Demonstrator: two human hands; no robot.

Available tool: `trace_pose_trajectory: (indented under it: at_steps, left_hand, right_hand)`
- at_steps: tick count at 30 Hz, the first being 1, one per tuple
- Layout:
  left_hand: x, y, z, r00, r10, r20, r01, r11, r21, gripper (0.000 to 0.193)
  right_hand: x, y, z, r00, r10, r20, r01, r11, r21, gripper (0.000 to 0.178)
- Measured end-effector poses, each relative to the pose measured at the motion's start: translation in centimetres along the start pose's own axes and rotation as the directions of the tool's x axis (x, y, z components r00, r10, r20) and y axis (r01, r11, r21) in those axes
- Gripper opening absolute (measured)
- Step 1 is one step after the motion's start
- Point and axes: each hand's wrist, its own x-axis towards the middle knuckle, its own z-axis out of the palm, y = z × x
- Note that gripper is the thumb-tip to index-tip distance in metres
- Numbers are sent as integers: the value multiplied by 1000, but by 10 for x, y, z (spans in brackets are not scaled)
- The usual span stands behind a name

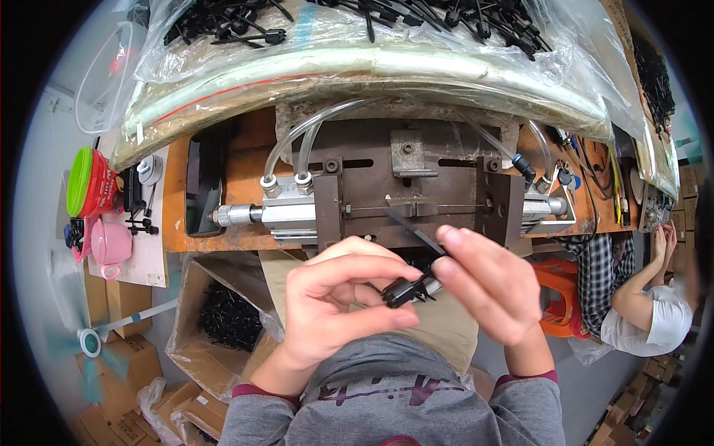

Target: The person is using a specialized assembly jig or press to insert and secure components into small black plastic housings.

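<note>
Between my two hands is a black plastic cable tie [400,293] with a chunky cylindrical head and a long flat strap. My left hand [323,293] is closed in a loose pinch, thumb below and forefinger above, around the head. My right hand [492,286] pinches the strap between thumb and fingers, and the strap's tip slants up and left in front of the fixture. Just beyond my hands stands the dark metal fixture [372,189], which has a small clamp block [413,208] at its middle. More black parts show below the held one, partly hidden by my hands.
Silver air cylinders [290,214] with clear hoses flank the fixture. Behind it, a plastic-lined tray [357,70] bears many black cable ties. A cardboard box [190,327] of black parts, a pink cup [111,244] and a fan [91,343] are at left; a person [647,316] sits at right.
</note>
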Motion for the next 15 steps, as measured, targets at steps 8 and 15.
trace_pose_trajectory:
  at_steps: [8,15]
  left_hand:
    - [2,-23,8,913,346,215,-322,291,901,33]
    - [9,-50,10,861,383,335,-357,-14,934,24]
  right_hand:
    - [-24,3,5,873,328,-361,-359,933,-19,33]
    - [-25,-9,13,808,464,-363,-455,883,115,35]
